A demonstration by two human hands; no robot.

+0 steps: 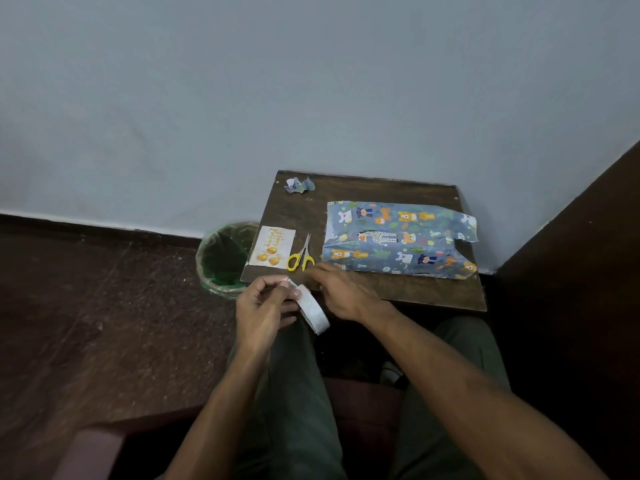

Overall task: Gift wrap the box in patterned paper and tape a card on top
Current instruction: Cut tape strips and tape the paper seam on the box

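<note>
Left hand (263, 306): fingers curled around tape roll (313, 313), near of counter (433, 292) edge.
Right hand (341, 292): at near counter edge, grip cannot be told.
Wrapped box (398, 239): right half of counter.
Card (273, 247), scissors (301, 258): left edge.

The small dark wooden surface (398, 292) carries, beyond the grip: yellow-handled scissors (302, 256), a white greeting card (273, 247), an animal-patterned wrapped box (398, 239), crumpled paper scraps (299, 185).

The card (272, 250), left of centre in the frame, bears gold script, upside down, that seems to read "Happy Birthday"; nothing else is legible.
</note>
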